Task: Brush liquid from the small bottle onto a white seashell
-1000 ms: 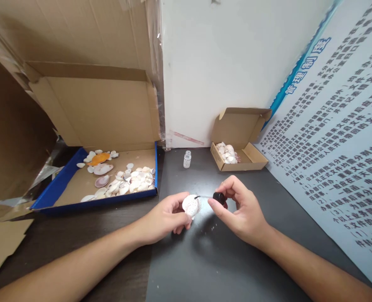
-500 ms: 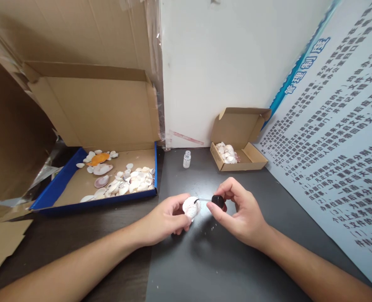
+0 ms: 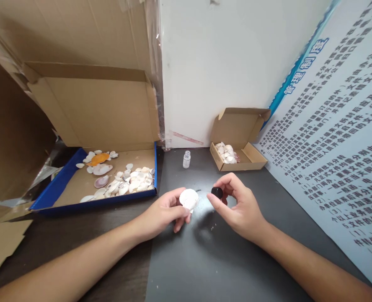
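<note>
My left hand pinches a white seashell by its lower edge, tilted above the dark table. Between the thumb and fingers of my right hand is a black brush cap. Its thin stem points left, and the dark brush tip shows beside the shell's upper right edge; whether it touches the shell I cannot tell. Beyond both hands a small clear glass bottle with a pale label stands upright, its neck uncapped.
On the left lies a blue-edged cardboard box with many shells and an orange shell. At the back right sits a small open carton holding white shells. Tiny white flakes dot the table. A printed board leans at right.
The shell in my left hand has tipped and shifted slightly left and up, its speckled face turning away. The brush cap has risen a little, and its tip has left the shell's middle.
</note>
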`<state>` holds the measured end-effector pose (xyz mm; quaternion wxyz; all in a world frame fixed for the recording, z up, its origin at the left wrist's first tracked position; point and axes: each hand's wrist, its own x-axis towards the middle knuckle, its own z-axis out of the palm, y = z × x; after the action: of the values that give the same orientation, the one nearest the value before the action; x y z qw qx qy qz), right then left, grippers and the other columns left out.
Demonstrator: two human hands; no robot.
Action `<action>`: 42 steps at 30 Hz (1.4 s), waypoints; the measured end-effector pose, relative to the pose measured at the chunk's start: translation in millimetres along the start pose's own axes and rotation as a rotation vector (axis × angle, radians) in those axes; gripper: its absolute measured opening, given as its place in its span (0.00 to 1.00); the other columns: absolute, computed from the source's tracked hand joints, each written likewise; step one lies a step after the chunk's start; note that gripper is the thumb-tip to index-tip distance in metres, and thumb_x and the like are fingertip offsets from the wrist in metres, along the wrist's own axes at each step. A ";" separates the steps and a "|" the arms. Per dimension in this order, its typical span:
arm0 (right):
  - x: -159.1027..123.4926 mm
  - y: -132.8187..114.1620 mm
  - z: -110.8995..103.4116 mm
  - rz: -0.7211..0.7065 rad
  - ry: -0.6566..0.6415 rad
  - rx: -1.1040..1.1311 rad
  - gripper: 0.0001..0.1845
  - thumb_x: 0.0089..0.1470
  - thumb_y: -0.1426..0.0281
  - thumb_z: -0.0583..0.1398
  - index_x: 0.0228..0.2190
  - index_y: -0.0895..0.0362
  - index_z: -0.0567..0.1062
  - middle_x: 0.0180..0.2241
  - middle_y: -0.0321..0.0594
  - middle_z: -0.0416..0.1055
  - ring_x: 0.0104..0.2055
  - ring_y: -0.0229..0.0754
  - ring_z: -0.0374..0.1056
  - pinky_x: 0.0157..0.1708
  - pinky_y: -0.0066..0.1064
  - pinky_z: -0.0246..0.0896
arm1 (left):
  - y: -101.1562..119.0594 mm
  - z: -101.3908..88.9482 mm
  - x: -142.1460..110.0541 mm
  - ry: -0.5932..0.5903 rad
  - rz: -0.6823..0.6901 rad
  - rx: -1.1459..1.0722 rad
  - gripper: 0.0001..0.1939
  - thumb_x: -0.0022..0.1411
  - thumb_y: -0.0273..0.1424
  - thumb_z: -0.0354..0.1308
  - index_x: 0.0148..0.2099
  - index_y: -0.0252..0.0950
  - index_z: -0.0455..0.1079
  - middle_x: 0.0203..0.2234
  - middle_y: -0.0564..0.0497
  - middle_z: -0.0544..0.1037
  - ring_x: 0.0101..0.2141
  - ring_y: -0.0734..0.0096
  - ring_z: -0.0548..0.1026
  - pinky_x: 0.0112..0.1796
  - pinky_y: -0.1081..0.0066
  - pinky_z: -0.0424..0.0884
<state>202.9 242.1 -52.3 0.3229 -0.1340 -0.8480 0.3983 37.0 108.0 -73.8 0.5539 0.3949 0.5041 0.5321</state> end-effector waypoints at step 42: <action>5.4 2.5 -4.8 -0.315 -0.039 -0.446 0.05 0.56 0.71 0.60 0.35 0.54 0.67 0.28 0.36 0.73 0.27 0.37 0.69 0.26 0.28 0.62 | 7.1 1.0 0.7 0.186 -0.032 -0.292 0.13 0.53 0.32 0.63 0.33 0.35 0.61 0.20 0.59 0.66 0.16 0.85 0.59 0.19 0.78 0.55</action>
<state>201.8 249.1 -49.6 0.3268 -0.0605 -0.9313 0.1491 36.5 109.6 -66.8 0.5649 0.2510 0.4767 0.6250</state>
